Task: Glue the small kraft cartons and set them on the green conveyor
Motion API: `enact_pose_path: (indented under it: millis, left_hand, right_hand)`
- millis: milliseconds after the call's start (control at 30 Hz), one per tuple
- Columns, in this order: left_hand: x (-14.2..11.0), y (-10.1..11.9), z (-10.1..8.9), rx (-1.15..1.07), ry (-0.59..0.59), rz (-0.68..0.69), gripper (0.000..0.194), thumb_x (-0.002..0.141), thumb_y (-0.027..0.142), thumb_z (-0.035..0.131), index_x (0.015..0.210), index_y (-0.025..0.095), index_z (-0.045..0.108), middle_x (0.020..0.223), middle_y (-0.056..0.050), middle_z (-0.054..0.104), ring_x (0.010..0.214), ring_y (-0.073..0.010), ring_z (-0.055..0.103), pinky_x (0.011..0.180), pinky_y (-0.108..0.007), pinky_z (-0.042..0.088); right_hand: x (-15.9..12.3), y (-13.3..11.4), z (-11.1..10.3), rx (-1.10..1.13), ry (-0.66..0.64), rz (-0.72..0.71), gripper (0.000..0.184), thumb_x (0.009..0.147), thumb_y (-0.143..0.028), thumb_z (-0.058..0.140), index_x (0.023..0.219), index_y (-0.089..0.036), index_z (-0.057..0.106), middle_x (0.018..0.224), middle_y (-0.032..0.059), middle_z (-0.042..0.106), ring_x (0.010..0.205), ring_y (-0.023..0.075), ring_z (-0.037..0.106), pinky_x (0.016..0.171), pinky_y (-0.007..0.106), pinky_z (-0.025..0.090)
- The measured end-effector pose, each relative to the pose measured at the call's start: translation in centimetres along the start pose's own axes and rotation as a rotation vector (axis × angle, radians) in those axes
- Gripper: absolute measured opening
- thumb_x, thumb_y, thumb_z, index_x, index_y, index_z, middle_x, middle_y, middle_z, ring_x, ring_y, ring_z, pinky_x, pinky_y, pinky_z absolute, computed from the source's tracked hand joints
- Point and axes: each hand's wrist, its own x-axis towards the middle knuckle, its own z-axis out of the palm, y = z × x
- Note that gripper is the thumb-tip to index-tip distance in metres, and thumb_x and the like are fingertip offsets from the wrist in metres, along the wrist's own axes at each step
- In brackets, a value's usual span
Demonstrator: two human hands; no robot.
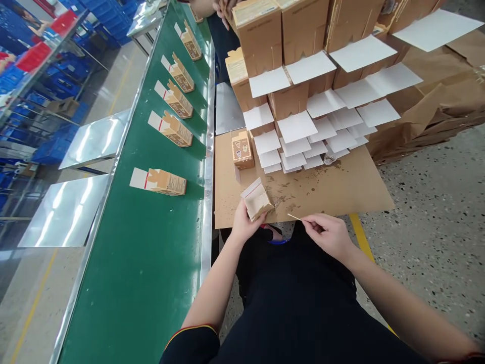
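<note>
In my left hand (245, 222) is a small cardboard box (258, 202), tilted with its lid flap up and its pale inside facing me. Between the thumb and fingertips of my right hand (328, 233) I pinch a thin stick (293, 216), perhaps a cotton swab. Its tip points left toward the box, a short gap apart from it. Just beyond my left hand, a printed cardboard box (242, 150) lies on the brown cardboard sheet (341, 189). A small roll of clear tape (329, 160) rests by the stacked boxes.
Stacked brown boxes (261, 35) with white flaps (297, 126) rise at the back right. Along the green conveyor belt (151, 263) on my left lie several open boxes (166, 182). A co-worker's hand (223, 10) shows at the top. Blue crates (109, 20) stand far left.
</note>
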Motion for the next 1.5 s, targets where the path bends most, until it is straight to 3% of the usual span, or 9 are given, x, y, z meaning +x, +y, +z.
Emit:
enact_pose_path:
  millis: [267, 500, 667, 867, 1033, 1133, 1233, 1333, 1500]
  left_hand:
    - [-0.1, 0.8, -1.6, 0.003, 0.041, -0.094, 0.065, 0.075, 0.041, 0.100, 0.131, 0.022, 0.072, 0.127, -0.015, 0.084, 0.120, -0.0382, 0.083, 0.108, -0.060, 0.069]
    - [-3.2, -2.4, -14.6, 0.074, 0.796, -0.302, 0.092, 0.056, 0.048, 0.110, 0.132, 0.019, 0.066, 0.138, -0.020, 0.078, 0.135, -0.0434, 0.077, 0.119, -0.068, 0.062]
    - [-4.6, -4.6, -19.3, 0.089, 0.842, -0.429, 0.111, 0.055, 0.041, 0.110, 0.147, 0.022, 0.050, 0.152, -0.021, 0.067, 0.150, -0.0420, 0.066, 0.131, -0.067, 0.049]
    - [-5.2, -2.2, -17.0, 0.438, 1.073, -0.128, 0.079, 0.087, 0.038, 0.079, 0.156, 0.031, 0.042, 0.158, -0.013, 0.050, 0.160, -0.0380, 0.051, 0.134, -0.065, 0.043]
    - [7.0, 2.0, -10.7, 0.172, 0.583, 0.001, 0.059, 0.095, 0.046, 0.074, 0.147, 0.027, 0.055, 0.137, -0.014, 0.065, 0.131, -0.0325, 0.071, 0.118, -0.056, 0.058]
    - [15.8, 3.3, -5.7, 0.210, 0.227, -0.145, 0.088, 0.081, 0.048, 0.093, 0.155, 0.021, 0.053, 0.154, -0.025, 0.062, 0.147, -0.0455, 0.063, 0.127, -0.064, 0.048]
    - [20.7, 3.2, -2.1, 0.260, 0.162, -0.316, 0.121, 0.062, 0.044, 0.105, 0.163, 0.011, 0.046, 0.167, -0.040, 0.047, 0.160, -0.0631, 0.047, 0.132, -0.078, 0.034]
    - [20.9, 2.0, -1.6, 0.207, 0.194, -0.401, 0.118, 0.061, 0.043, 0.104, 0.160, 0.011, 0.049, 0.171, -0.042, 0.043, 0.163, -0.0636, 0.045, 0.133, -0.077, 0.034]
    - [15.8, 0.0, -5.3, 0.115, 0.204, -0.310, 0.075, 0.076, 0.036, 0.093, 0.143, 0.018, 0.064, 0.149, -0.024, 0.071, 0.145, -0.0438, 0.069, 0.126, -0.062, 0.053]
  right_hand:
    - [-0.4, 0.2, -0.4, 0.072, 0.083, 0.091, 0.018, 0.102, -0.023, 0.071, 0.089, -0.025, 0.084, 0.071, 0.0009, 0.075, 0.057, 0.0154, 0.066, 0.055, 0.027, 0.058]
    - [-0.3, 0.5, -1.1, 0.122, 0.079, 0.196, 0.020, 0.103, -0.035, 0.075, 0.087, -0.026, 0.085, 0.069, 0.0010, 0.074, 0.058, 0.0164, 0.068, 0.055, 0.028, 0.059]
    - [0.7, 0.9, -0.6, 0.121, 0.055, 0.194, 0.027, 0.104, -0.043, 0.076, 0.087, -0.025, 0.086, 0.069, 0.0019, 0.074, 0.059, 0.0165, 0.068, 0.057, 0.028, 0.060]
    - [0.1, 2.1, -2.2, 0.122, 0.182, 0.234, 0.027, 0.104, -0.048, 0.078, 0.091, -0.026, 0.087, 0.072, 0.0036, 0.077, 0.059, 0.0182, 0.070, 0.056, 0.031, 0.063]
    - [0.8, 2.4, -2.9, 0.096, 0.238, 0.244, 0.030, 0.102, -0.052, 0.080, 0.091, -0.025, 0.086, 0.072, 0.0046, 0.077, 0.059, 0.0197, 0.071, 0.055, 0.032, 0.065]
    - [1.8, 2.1, -2.6, 0.078, 0.249, 0.219, 0.030, 0.101, -0.052, 0.081, 0.091, -0.025, 0.086, 0.073, 0.0047, 0.078, 0.061, 0.0199, 0.072, 0.057, 0.033, 0.066]
    - [2.3, 1.7, -2.6, 0.067, 0.269, 0.200, 0.029, 0.102, -0.051, 0.080, 0.089, -0.025, 0.085, 0.073, 0.0043, 0.077, 0.061, 0.0198, 0.072, 0.058, 0.033, 0.065]
    - [2.7, 1.9, -3.4, 0.037, 0.300, 0.186, 0.025, 0.103, -0.045, 0.078, 0.090, -0.025, 0.085, 0.075, 0.0042, 0.078, 0.062, 0.0197, 0.072, 0.059, 0.034, 0.065]
    - [5.5, 3.8, -6.3, -0.095, 0.332, 0.142, 0.018, 0.104, -0.040, 0.075, 0.098, -0.026, 0.085, 0.078, 0.0055, 0.078, 0.064, 0.0210, 0.070, 0.060, 0.038, 0.063]
